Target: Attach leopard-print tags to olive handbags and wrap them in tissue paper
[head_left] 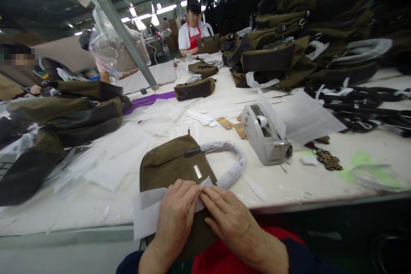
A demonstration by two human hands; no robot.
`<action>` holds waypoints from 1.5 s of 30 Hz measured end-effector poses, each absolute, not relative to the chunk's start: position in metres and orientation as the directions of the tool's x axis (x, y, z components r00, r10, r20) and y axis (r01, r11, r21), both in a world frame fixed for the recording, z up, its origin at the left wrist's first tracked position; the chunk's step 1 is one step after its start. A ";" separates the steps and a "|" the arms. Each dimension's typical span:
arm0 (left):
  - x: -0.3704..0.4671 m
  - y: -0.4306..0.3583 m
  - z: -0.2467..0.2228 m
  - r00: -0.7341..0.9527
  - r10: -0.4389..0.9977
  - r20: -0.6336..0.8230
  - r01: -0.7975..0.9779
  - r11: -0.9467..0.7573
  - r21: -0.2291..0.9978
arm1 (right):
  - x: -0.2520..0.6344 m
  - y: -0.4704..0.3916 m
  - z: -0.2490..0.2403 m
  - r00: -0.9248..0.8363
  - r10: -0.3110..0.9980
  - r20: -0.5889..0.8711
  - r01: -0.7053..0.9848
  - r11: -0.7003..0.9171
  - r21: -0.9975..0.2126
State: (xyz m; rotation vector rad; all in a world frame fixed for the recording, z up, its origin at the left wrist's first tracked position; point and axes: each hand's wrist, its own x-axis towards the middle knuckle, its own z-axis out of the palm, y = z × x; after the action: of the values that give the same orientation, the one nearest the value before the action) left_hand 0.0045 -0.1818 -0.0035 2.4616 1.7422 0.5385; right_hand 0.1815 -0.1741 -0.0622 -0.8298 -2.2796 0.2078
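Note:
An olive-green handbag (173, 162) with a small metal plate lies at the table's front edge. One of its handles (236, 158) is wrapped in translucent white material and loops out to the right. A thin white wrapping sheet (146, 216) crosses the bag's near part. My left hand (178, 207) presses on this sheet with its fingers together. My right hand (227, 212) pinches the sheet's edge beside the left fingertips. Whatever lies under the sheet between my hands is hidden. A grey tape dispenser (266, 141) stands to the right, beyond the wrapped handle.
Stacked olive bags (70, 115) lie at left, and a taller pile (276, 55) rises at back right. Loose white sheets (105, 158) cover the left middle. Black straps (369, 107) lie at right. A metal post (118, 28) stands behind. A person in a red apron (194, 38) works across the table.

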 end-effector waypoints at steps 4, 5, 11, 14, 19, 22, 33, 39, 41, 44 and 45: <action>0.003 -0.182 -0.009 0.408 0.854 0.323 0.857 -0.480 0.186 | 0.184 -0.173 -0.063 -0.582 0.624 0.522 0.512 0.779 -0.360; 0.002 -0.184 -0.011 0.440 0.828 0.348 0.843 -0.514 0.156 | 0.185 -0.174 -0.064 -0.586 0.626 0.515 0.516 0.778 -0.358; -0.004 -0.192 -0.017 0.536 0.737 0.410 0.800 -0.599 0.030 | 0.193 -0.177 -0.068 -0.601 0.653 0.461 0.529 0.757 -0.382; -0.003 -0.193 -0.016 0.578 0.728 0.367 0.789 -0.613 -0.027 | 0.198 -0.177 -0.066 -0.551 0.691 0.468 0.518 0.723 -0.457; 0.001 -0.190 -0.015 0.630 0.687 0.363 0.760 -0.641 -0.105 | 0.211 -0.174 -0.065 -0.437 0.763 0.476 0.387 0.637 -0.667; 0.002 -0.189 -0.016 0.635 0.659 0.402 0.752 -0.646 -0.130 | 0.214 -0.172 -0.061 -0.371 0.748 0.550 0.366 0.662 -0.654; -0.004 -0.193 -0.015 0.633 0.709 0.309 0.756 -0.652 -0.053 | 0.196 -0.170 -0.070 -0.529 0.560 0.637 0.474 0.818 -0.326; -0.026 -0.188 -0.021 0.741 0.630 0.232 0.668 -0.729 -0.149 | 0.198 -0.164 -0.075 -0.565 0.608 0.559 0.512 0.789 -0.340; -0.026 -0.181 -0.023 0.731 0.656 0.188 0.681 -0.720 -0.133 | 0.196 -0.154 -0.072 -0.567 0.608 0.556 0.505 0.790 -0.349; -0.014 -0.168 -0.021 0.663 0.735 0.144 0.746 -0.663 -0.053 | 0.194 -0.132 -0.065 -0.611 0.564 0.556 0.457 0.824 -0.334; -0.009 -0.164 -0.021 0.639 0.757 0.139 0.766 -0.642 -0.023 | 0.194 -0.125 -0.063 -0.624 0.554 0.551 0.446 0.831 -0.331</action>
State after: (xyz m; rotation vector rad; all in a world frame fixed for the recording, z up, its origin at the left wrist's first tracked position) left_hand -0.0087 -0.1639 -0.0207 2.9151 1.3575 0.1873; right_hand 0.1942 -0.1255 -0.0628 -0.7282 -2.3444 0.2126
